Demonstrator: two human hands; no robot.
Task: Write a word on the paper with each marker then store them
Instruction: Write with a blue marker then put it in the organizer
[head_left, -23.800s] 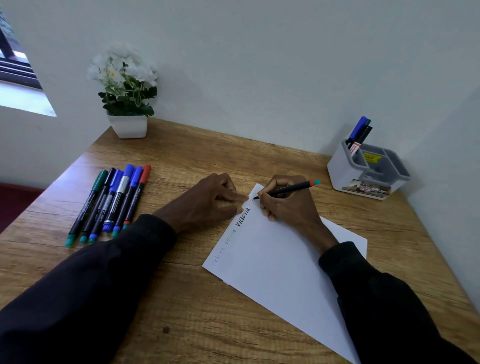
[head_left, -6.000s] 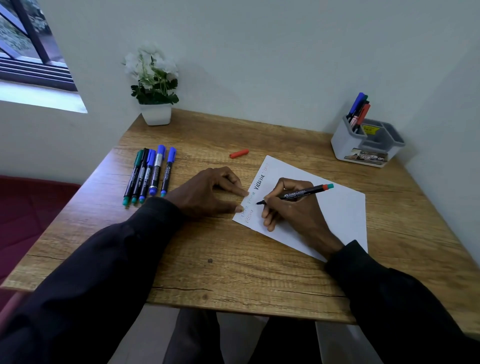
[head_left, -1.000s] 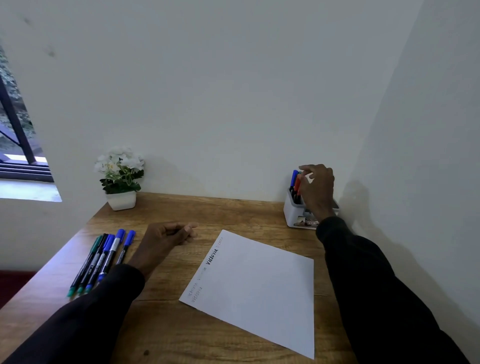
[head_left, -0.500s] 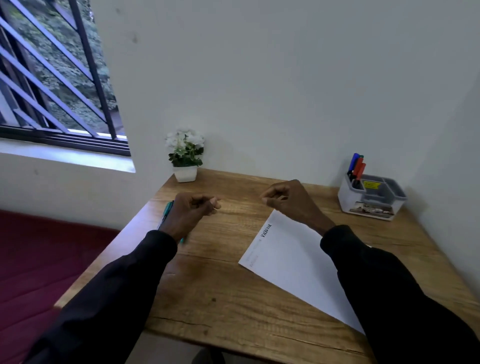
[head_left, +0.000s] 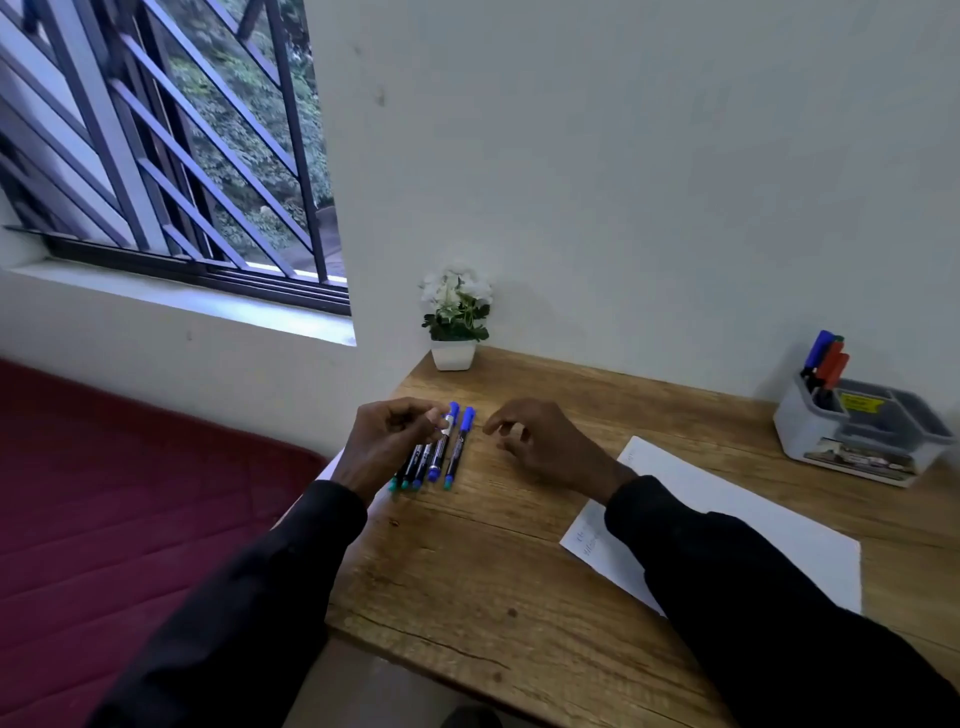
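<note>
Markers (head_left: 434, 457) lie in a row near the desk's (head_left: 498, 571) left edge. The left hand (head_left: 387, 441) pinches one blue-capped marker (head_left: 444, 441); the right hand (head_left: 540, 447) hovers beside, fingers loosely apart, empty. Paper (head_left: 727, 519) lies toward the right; the holder (head_left: 852, 431) stands at the far right corner.

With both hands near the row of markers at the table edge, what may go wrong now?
1. The left hand pinches one blue-capped marker in a tight row of black-barrelled markers; its neighbours may get knocked and roll.
2. That row lies near the wooden table's left edge, so a rolling one could fall.
3. The right sleeve covers the white paper sheet and may drag it.
</note>
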